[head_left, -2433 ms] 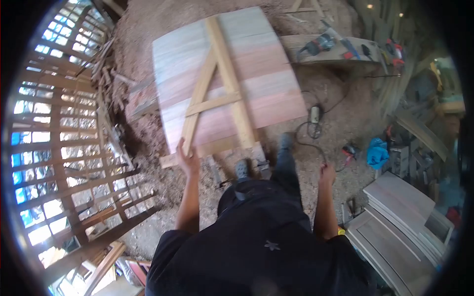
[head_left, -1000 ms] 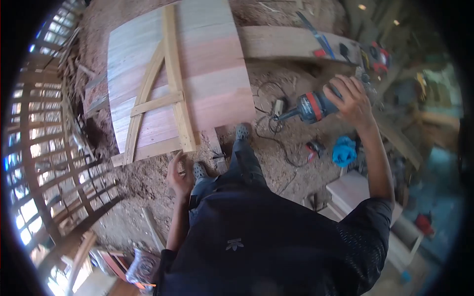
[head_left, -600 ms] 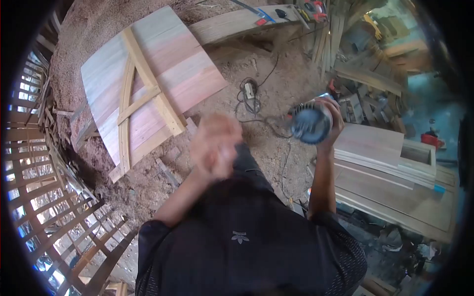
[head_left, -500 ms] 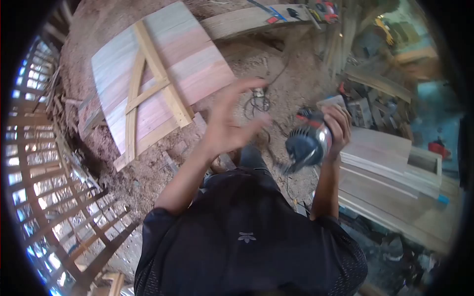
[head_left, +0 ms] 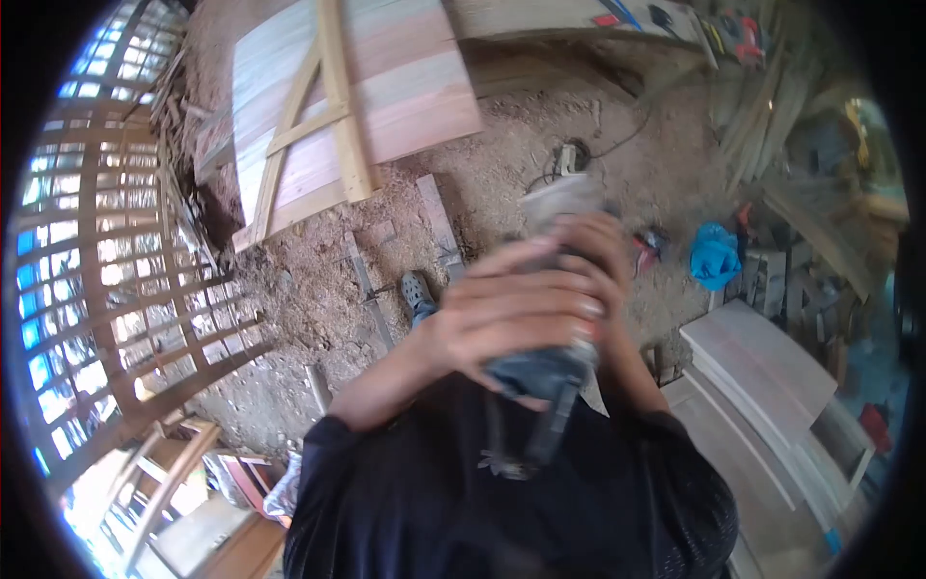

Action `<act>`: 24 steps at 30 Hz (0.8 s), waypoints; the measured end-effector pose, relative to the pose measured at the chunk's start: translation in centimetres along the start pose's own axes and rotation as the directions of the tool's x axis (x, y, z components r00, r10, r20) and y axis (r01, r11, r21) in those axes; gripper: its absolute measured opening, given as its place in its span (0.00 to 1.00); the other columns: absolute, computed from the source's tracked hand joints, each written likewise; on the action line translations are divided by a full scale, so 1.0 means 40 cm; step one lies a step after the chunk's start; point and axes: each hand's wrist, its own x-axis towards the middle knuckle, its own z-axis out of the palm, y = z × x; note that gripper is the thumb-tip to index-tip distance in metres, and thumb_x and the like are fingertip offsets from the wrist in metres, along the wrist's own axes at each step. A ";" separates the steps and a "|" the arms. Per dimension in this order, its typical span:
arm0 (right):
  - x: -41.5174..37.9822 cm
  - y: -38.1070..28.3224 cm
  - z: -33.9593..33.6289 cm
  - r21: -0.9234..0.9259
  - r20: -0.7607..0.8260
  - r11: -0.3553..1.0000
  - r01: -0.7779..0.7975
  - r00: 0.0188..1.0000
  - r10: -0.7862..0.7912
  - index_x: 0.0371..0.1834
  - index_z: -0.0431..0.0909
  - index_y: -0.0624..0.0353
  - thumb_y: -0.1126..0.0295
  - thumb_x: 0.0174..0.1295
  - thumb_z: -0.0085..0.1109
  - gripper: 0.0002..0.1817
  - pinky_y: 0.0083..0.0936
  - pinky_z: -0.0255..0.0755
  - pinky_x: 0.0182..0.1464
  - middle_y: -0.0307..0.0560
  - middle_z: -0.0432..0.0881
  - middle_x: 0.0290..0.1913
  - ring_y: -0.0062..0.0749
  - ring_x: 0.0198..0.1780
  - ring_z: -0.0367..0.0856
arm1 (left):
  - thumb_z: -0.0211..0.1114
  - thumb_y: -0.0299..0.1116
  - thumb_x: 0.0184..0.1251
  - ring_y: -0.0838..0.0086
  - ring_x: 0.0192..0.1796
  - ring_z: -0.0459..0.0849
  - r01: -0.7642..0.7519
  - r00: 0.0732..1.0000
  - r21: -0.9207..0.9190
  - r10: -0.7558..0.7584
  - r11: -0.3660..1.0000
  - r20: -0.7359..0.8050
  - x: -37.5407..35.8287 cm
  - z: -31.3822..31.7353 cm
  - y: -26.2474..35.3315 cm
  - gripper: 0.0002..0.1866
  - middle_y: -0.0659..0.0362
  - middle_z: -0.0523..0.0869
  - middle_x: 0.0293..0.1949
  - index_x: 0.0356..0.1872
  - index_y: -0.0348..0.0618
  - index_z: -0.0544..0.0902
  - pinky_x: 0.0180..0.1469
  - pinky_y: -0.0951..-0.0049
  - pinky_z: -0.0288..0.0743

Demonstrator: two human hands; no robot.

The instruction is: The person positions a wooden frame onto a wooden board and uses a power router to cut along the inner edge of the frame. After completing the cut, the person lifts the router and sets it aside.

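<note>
**Power tool in hand, panel not yet touched**

Both hands are raised close to the camera and wrapped together around a power tool (head_left: 545, 372). The left hand (head_left: 511, 309) lies across the front with fingers curled over the body; the right hand (head_left: 603, 256) grips from behind, mostly hidden. The tool is blurred: grey-blue body, a cord hanging below it. Its type cannot be told.

The wood panel (head_left: 362, 101) lies flat on the sawdust floor (head_left: 309, 309), toward the far left, with an A-shaped frame of battens (head_left: 333, 125) on top. It is well apart from the tool.

Judgement: the panel looks assembled and laid out and the tool is in hand, so fetching seems done. No tool contact with the wood shows, so any work on the panel appears still ahead.

Near the person's feet: a loose batten (head_left: 439, 227). At the right, stacked boards (head_left: 762, 372) and a blue cloth (head_left: 716, 256).
</note>
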 end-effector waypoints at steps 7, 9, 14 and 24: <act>0.009 -0.050 0.224 0.509 0.128 0.836 -0.205 0.978 0.162 0.59 0.80 0.60 0.61 0.34 0.82 0.42 0.51 0.75 0.62 0.56 0.84 0.59 0.59 0.62 0.83 | 0.88 0.60 0.41 0.51 0.57 0.90 0.393 0.918 0.425 -0.323 0.816 -0.229 -0.117 -0.073 0.155 0.52 0.48 0.88 0.51 0.65 0.44 0.72 0.77 0.35 0.67; 0.003 -0.099 0.276 0.611 0.247 0.752 -0.247 0.962 0.115 0.59 0.81 0.60 0.50 0.49 0.80 0.37 0.55 0.74 0.65 0.55 0.85 0.59 0.58 0.62 0.83 | 0.87 0.62 0.42 0.50 0.58 0.89 0.398 0.908 0.386 -0.298 0.832 -0.295 -0.164 -0.065 0.188 0.53 0.48 0.88 0.51 0.65 0.43 0.72 0.76 0.34 0.68; 0.015 -0.150 0.346 0.601 0.035 0.799 0.002 0.999 -0.029 0.54 0.81 0.58 0.56 0.50 0.77 0.30 0.51 0.76 0.61 0.54 0.86 0.54 0.53 0.56 0.86 | 0.71 0.73 0.61 0.45 0.61 0.89 0.112 0.990 0.330 -0.079 0.937 -0.114 -0.215 -0.160 0.230 0.41 0.42 0.88 0.60 0.56 0.42 0.82 0.68 0.41 0.78; 0.119 -0.420 0.423 0.129 -0.083 0.949 0.288 0.957 -0.279 0.61 0.74 0.58 0.58 0.75 0.61 0.20 0.50 0.81 0.56 0.58 0.88 0.52 0.54 0.53 0.89 | 0.54 0.63 0.81 0.42 0.63 0.87 -0.430 0.900 0.145 0.436 0.891 -0.010 -0.346 -0.364 0.274 0.34 0.39 0.88 0.60 0.61 0.38 0.80 0.67 0.45 0.78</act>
